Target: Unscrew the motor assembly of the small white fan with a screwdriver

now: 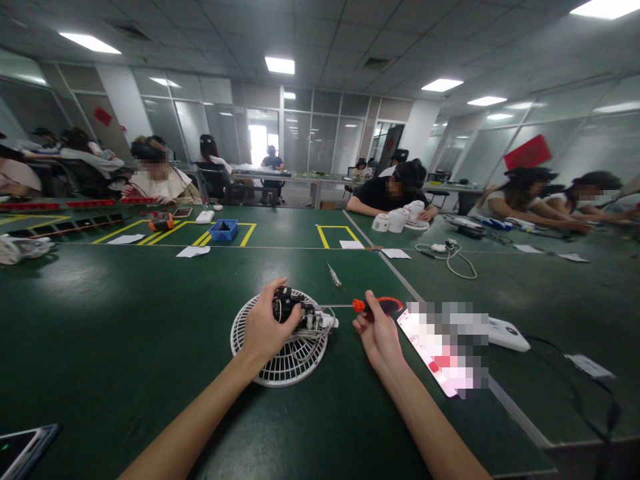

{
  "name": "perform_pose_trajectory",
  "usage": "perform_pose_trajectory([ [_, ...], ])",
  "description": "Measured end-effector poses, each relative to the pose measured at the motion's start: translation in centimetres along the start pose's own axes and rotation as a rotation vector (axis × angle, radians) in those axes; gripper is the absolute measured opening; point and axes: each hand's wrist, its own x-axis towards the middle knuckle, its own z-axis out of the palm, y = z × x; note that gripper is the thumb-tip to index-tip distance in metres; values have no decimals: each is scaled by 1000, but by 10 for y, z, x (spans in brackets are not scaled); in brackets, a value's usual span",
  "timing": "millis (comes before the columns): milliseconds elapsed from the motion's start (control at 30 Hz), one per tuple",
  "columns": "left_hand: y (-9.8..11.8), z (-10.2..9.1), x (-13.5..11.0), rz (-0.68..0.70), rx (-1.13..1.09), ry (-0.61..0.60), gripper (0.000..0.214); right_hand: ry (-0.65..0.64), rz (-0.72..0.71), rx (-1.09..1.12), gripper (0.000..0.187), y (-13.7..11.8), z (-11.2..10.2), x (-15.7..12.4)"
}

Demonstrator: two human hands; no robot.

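Observation:
A white round fan grille (278,363) lies flat on the green table (125,320) in front of me. On it sits a small black and white fan motor part (300,315) with wires. My left hand (264,328) is closed around that part, holding it down. My right hand (379,333) grips a screwdriver with an orange handle (361,306); its thin shaft points left and its tip meets the white end of the motor part.
A second small screwdriver (334,275) lies beyond the grille. A white device (507,333) with a cable and a blurred card lie to the right, a phone (23,448) at bottom left. A blue tray (223,230) and papers lie further back. Several people work at neighbouring tables.

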Motion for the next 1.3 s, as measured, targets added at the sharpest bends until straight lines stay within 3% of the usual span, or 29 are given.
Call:
perform_pose_trajectory([
  [400,0,0,0,1,-10,11,51,-52,24,80,28,-5,-6,4],
  [600,-1,0,0,16,5,10,51,-95,18,135,38,-3,-7,3],
  [833,-1,1,0,8,-5,2,51,-121,-16,13,47,1,-5,-2],
  [1300,-1,1,-1,18,-3,7,49,-139,95,162,41,-3,-5,0],
])
